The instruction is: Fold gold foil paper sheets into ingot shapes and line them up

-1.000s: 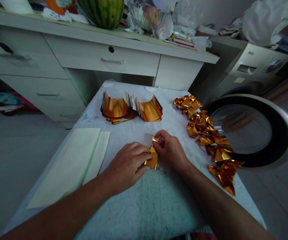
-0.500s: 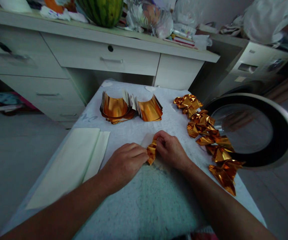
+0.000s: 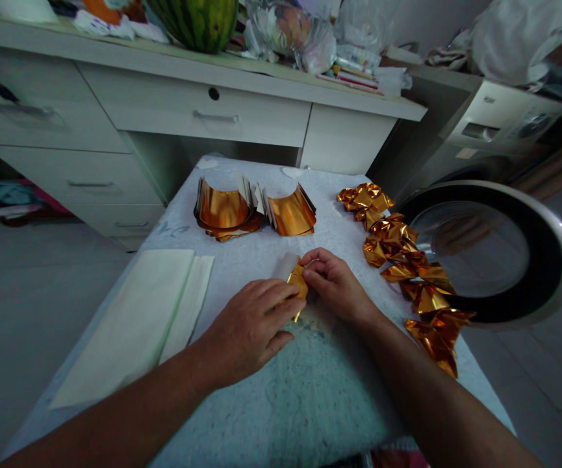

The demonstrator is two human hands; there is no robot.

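Note:
A small folded piece of gold foil paper (image 3: 298, 281) lies on the cloth-covered table in front of me, with a pale strip (image 3: 285, 265) along its upper left. My left hand (image 3: 256, 318) rests over its lower part, fingers stretched out across it and thumb apart. The covered end of the foil is hidden. At its upper right edge, my right hand (image 3: 334, 279) pinches the foil between thumb and fingertips. Beyond my hands stand two curved stacks of gold foil sheets, a left stack (image 3: 223, 207) and a right stack (image 3: 291, 213).
Several crumpled, folded gold foil pieces (image 3: 390, 240) line the table's right side. Folded white sheets (image 3: 129, 318) lie at left. A washing machine's open round door (image 3: 553, 260) stands by the right edge. Behind is a drawer counter (image 3: 261, 78) with a watermelon (image 3: 195, 23) and plastic bags.
My left hand has slid right over the foil, its fingers spreading from a pinch to lie across it. The foil now looks flatter. My right hand stays at the upper edge.

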